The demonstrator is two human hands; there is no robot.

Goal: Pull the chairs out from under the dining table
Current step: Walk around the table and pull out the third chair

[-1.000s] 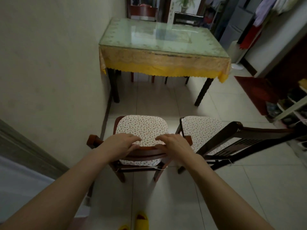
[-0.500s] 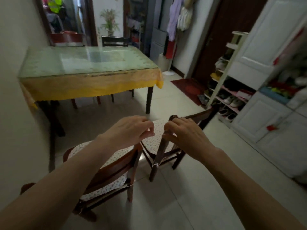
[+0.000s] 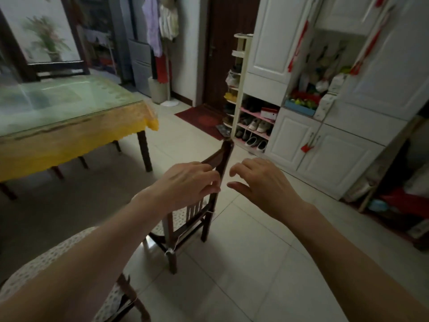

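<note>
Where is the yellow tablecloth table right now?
The table stands at the left of the head view, beyond the left hand, with a dark chair behind it.

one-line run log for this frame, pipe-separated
left hand: on chair backrest | right hand: open, off chair | second chair: near left, clear of dining table | step: unclear

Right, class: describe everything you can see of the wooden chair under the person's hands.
The dark wooden chair stands upright on the pale tiled floor, clear of the dining table. It has a curved top rail, vertical back slats, straight legs and a speckled seat cushion, partly hidden. White string is tied round one rear leg. The left hand rests on its backrest; the right hand hovers beside it, open.
</note>
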